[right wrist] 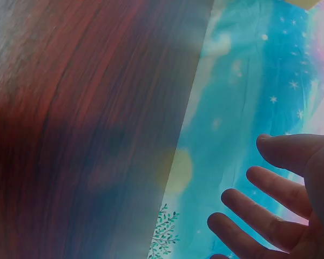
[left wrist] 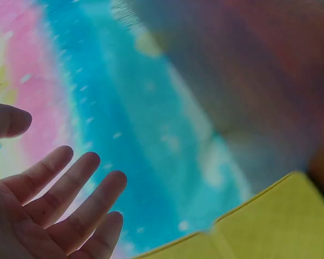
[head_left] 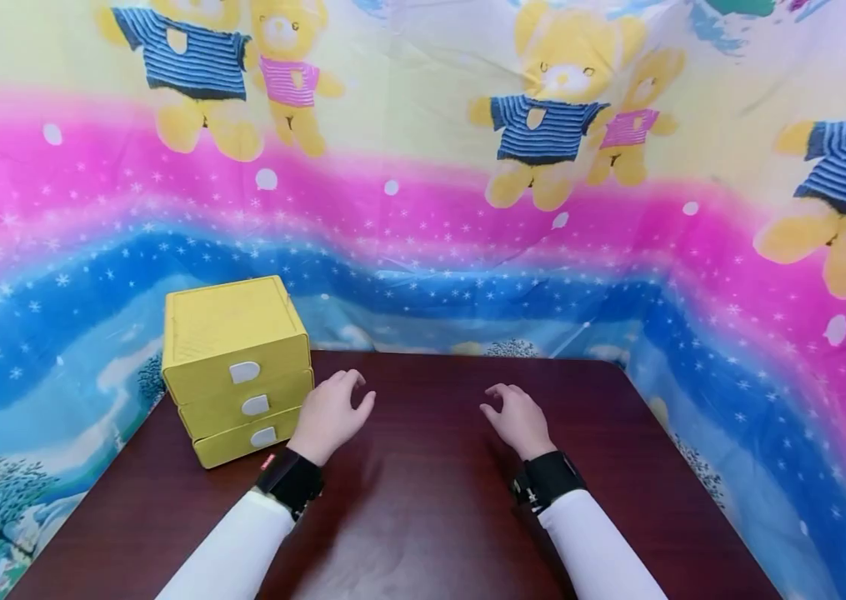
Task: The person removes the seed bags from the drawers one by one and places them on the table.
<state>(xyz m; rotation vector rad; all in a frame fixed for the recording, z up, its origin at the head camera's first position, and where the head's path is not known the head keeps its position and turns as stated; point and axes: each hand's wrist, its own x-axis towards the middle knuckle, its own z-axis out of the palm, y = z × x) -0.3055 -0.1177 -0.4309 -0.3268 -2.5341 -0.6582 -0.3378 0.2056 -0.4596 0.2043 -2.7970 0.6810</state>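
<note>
A yellow box with three stacked drawers [head_left: 238, 321] stands on the left of the dark wooden table, each drawer front bearing a pale tab. My left hand [head_left: 330, 414] hovers beside its right side, fingers relaxed and spread, holding nothing. In the left wrist view the loose fingers of the left hand [left wrist: 59, 210] show, with a yellow edge of the box [left wrist: 275, 216] at lower right. Over the right half of the table is my right hand [head_left: 518, 419], its fingers loosely bent around nothing. The right wrist view shows the same right hand [right wrist: 275, 205] with its thumb apart from the fingers.
The reddish-brown table [head_left: 423, 517] has a rounded far right corner. A printed cloth [head_left: 423, 217] with teddy bears, pink and blue bands hangs around its back and sides. Both wrists wear black straps [head_left: 552, 479] below white sleeves.
</note>
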